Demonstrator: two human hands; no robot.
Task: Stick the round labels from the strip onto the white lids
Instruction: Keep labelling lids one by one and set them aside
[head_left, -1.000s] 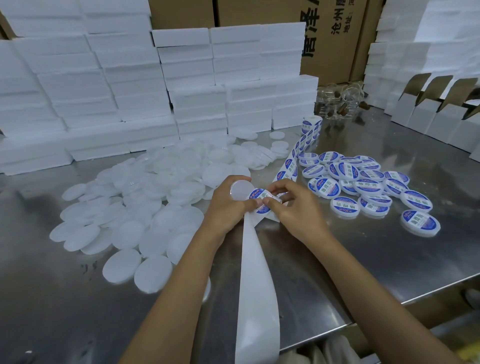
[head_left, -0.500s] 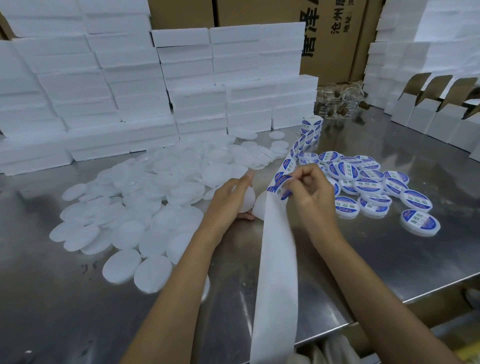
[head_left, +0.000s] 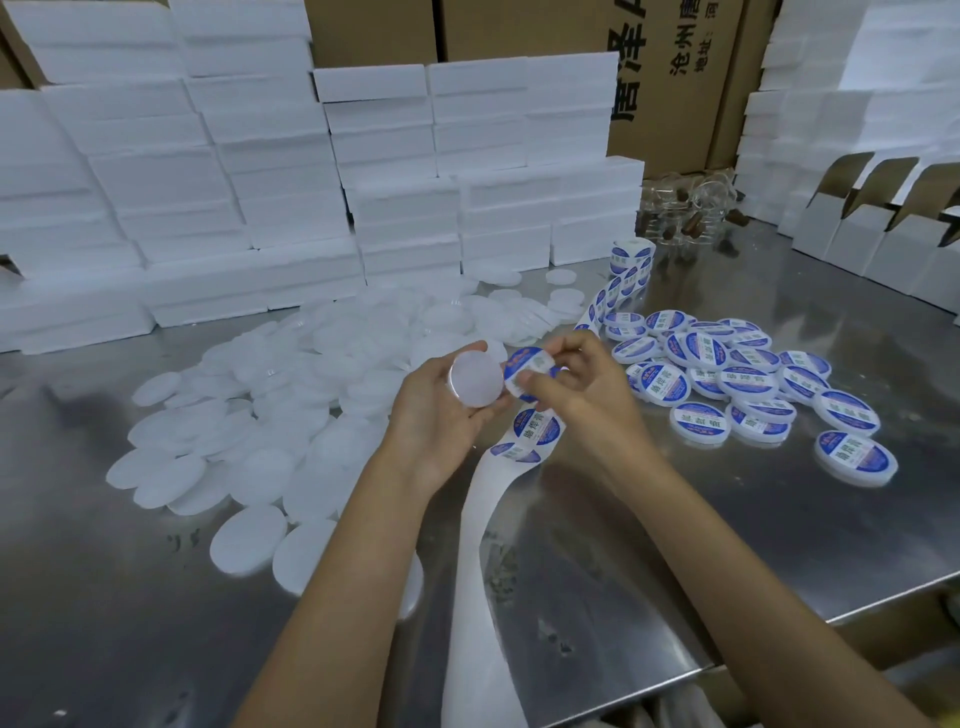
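My left hand (head_left: 436, 415) grips a bare white lid (head_left: 476, 378), its flat face turned up toward me. Right beside it, my right hand (head_left: 582, 395) pinches a round blue-and-white label (head_left: 527, 369) at the lid's right edge. The label strip (head_left: 537, 434) runs from under my hands, with two labels still on it, and its empty white backing hangs down over the table's front edge. Farther back the strip leads to the label roll (head_left: 631, 260).
A wide heap of unlabelled white lids (head_left: 270, 415) covers the steel table (head_left: 675, 545) on the left. Labelled lids (head_left: 737, 384) lie in a pile on the right. White foam boxes (head_left: 363, 182) are stacked behind, and open white cartons (head_left: 883, 234) stand at the right.
My left hand lifted the lid and turned its face up. My right hand peeled a label off the strip and brought it to the lid's edge; the strip dropped lower.
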